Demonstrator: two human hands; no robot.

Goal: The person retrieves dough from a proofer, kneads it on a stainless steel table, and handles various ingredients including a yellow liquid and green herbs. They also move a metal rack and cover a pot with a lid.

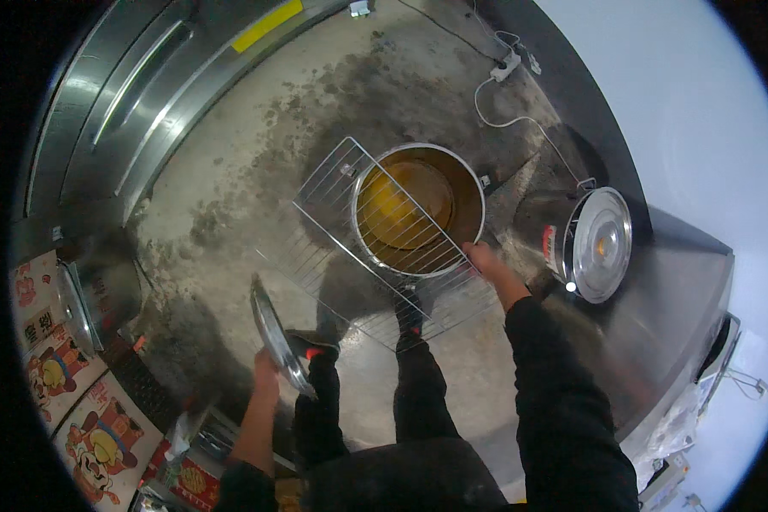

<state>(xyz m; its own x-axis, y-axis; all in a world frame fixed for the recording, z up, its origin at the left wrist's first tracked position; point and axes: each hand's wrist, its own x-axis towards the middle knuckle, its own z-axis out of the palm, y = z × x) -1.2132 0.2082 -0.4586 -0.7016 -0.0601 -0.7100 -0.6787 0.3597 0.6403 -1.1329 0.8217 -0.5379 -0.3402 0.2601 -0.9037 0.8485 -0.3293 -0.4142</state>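
My right hand (485, 258) is closed on the right edge of a wire rack (350, 250), which slants partly over a pot. That large metal pot (466, 198) stands on the floor in front of my feet, with its top uncovered. Yellow-brown liquid (392, 209) shows inside it through the wires. Lower on the left, my left hand (266, 367) grips a round metal lid (275, 331), tilted nearly edge-on and apart from the pot. The fingers behind the lid are partly hidden.
A second metal pot with its lid (604, 246) on stands at the right. A white cord runs from it to a power strip (507, 66) near the wall. Steel cabinets (102, 85) line the far left; printed cardboard boxes (107, 435) sit at the near left.
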